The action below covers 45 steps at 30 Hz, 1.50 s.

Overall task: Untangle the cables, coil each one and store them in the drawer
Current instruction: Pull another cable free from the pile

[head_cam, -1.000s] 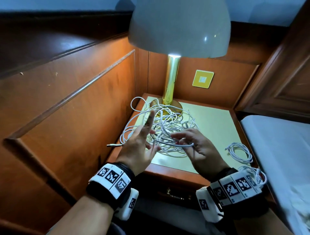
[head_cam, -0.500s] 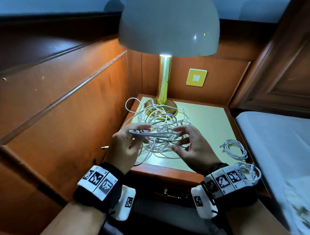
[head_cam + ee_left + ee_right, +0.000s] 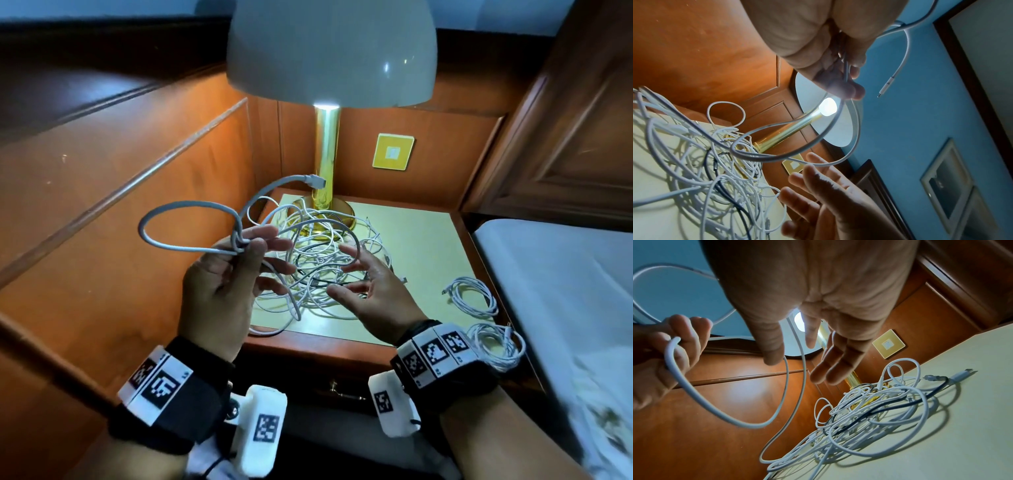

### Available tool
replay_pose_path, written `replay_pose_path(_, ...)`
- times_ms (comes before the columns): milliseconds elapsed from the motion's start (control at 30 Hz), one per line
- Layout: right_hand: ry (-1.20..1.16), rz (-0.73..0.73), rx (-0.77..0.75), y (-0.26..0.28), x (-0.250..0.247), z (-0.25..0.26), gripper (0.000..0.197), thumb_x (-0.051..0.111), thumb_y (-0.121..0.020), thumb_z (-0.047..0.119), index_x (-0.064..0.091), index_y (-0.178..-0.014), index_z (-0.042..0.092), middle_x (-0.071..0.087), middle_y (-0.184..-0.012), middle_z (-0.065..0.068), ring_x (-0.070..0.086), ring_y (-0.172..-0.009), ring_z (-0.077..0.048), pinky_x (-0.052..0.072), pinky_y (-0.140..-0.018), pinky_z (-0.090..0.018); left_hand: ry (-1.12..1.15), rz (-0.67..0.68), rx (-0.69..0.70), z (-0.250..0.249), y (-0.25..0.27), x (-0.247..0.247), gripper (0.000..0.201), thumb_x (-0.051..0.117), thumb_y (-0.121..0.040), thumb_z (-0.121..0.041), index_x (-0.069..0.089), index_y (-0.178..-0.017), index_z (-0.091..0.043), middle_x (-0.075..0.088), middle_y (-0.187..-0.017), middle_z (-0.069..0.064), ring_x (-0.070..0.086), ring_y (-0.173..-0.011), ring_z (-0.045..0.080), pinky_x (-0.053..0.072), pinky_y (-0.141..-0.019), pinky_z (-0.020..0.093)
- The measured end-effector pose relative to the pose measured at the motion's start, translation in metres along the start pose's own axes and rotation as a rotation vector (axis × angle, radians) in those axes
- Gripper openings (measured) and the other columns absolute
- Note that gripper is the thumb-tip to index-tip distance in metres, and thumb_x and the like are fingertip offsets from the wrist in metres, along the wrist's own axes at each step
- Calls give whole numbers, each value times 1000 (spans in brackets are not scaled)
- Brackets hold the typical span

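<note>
Two coiled cables [image 3: 474,296] lie finished; the tangle [image 3: 322,267] remains. Left hand [image 3: 226,274] pinches a grey cable [image 3: 181,205] loop; right hand [image 3: 373,291] fingers spread. Drawer [image 3: 342,394] is unopened.

White cable [image 3: 185,205] half-coiled at the left hand's fingers [image 3: 270,245]; tangle and two finished coils on the counter [image 3: 424,240].

The thick white cable forms one loop out to the left of the pinching fingers, its plug end arching up past them, and another loop reaching the right hand's spread fingers [image 3: 356,255]. Beneath both sets of fingers lies the tangle [image 3: 322,274] of thin white cables with one dark strand. Two coiled white cables [image 3: 474,296] lie well right of the fingers; the drawer [image 3: 342,394] stands shut below.
</note>
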State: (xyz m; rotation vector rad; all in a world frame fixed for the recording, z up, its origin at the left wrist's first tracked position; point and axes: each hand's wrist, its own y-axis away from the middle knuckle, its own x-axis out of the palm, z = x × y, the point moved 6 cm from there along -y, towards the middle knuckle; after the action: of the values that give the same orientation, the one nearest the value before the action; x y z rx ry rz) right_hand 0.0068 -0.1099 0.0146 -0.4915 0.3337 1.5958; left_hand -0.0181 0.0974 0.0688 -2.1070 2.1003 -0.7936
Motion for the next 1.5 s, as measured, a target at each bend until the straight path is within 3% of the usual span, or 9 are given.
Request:
replay_pose_path(233,-209,5,-82,13,1,12,10,59,-98,23,65,-106,21,72,-91,3,71,-85,-11,54,-68,-22,159,-65,-84,-11,5,10,26,51,-93,-22,65,-108,-6,75,-90,7,70,-71,18,52,-53,24)
replay_pose_path(400,-495,-133,-157,37,-17,28,24,60,-90,29,63,-104,10,73,-96,-11,73,-91,-23,58,-73,-30,192,-65,-23,-38,-1,20,22,51,-94,-20,65,-106,-8,74,-87,7,69,-69,17,51,-52,22)
replay_pose_path(600,-494,-306,-227,58,-41,38,21,69,-88,27,61,-102,14,70,-104,-13,71,-100,-22,58,-87,-36,93,-158,26,-48,8,5,18,49,-102,-15,65,-109,-10,73,-88,6,69,-73,20,53,-57,26)
replay_pose_path(700,-443,-314,-246,66,-47,38,19,67,-90,14,59,-105,6,68,-108,-15,70,-103,-15,56,-90,-27,42,-201,58,-54,13,-7,18,48,-104,-14,64,-111,-9,73,-86,4,68,-74,21,53,-57,26)
replay_pose_path(833,-312,-290,-318,67,-37,45,16,68,-91,21,58,-100,28,64,-117,-11,63,-117,-7,49,-93,-19,-17,-281,78,-57,15,-18,18,48,-105,-14,65,-110,-12,74,-89,5,70,-75,21,54,-57,26)
replay_pose_path(933,-271,-267,-361,63,-28,53,19,71,-88,39,55,-97,43,60,-120,-9,59,-123,-8,50,-99,-29,-61,-321,27,-42,18,-21,20,47,-105,-14,66,-112,-10,74,-94,7,71,-76,22,54,-57,26)
replay_pose_path(1033,-271,-259,-411,56,-23,57,19,68,-85,36,54,-94,45,57,-118,-12,57,-126,-13,49,-103,-36,-86,-329,-36,-25,20,-25,21,47,-105,-14,66,-112,-7,75,-94,8,72,-75,22,55,-57,26)
replay_pose_path(1267,-478,-351,-467,38,-41,59,18,69,-88,3,52,-95,4,59,-110,-19,60,-125,-20,48,-105,-32,-95,-332,-59,-14,11,-36,21,47,-105,-14,68,-108,-11,75,-93,8,72,-73,22,56,-57,26)
replay_pose_path(1500,-329,-423,-443,23,-41,50,22,67,-84,10,52,-99,18,59,-117,-20,59,-123,-13,48,-106,-35,-84,-327,-46,-12,6,-41,21,48,-105,-15,68,-108,-11,75,-95,9,71,-74,22,56,-58,27)
